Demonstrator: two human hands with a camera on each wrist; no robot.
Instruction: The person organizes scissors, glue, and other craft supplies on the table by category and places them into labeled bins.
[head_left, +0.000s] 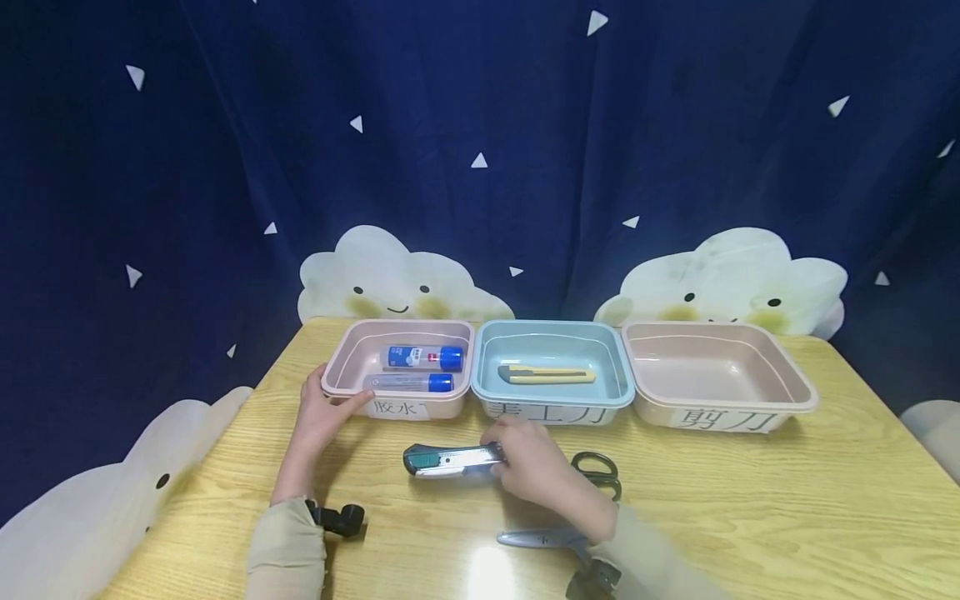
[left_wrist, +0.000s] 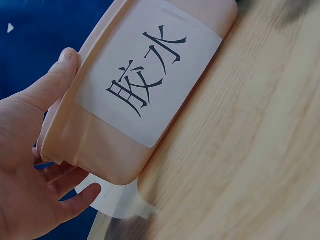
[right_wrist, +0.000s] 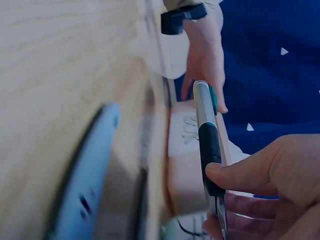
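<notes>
Wood-grain table: three labelled bins, scissors.

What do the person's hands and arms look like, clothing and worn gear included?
The left hand and right hand are bare, without gloves. Both arms wear light-beige sleeves, and a small black device sits near each cuff.

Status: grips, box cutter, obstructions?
Left grip on glue-labelled pink bin rim. Right grip holding green-and-silver box cutter, short of blue bin. Black scissor handles beside right forearm; nothing seen blocking cutter.
</notes>
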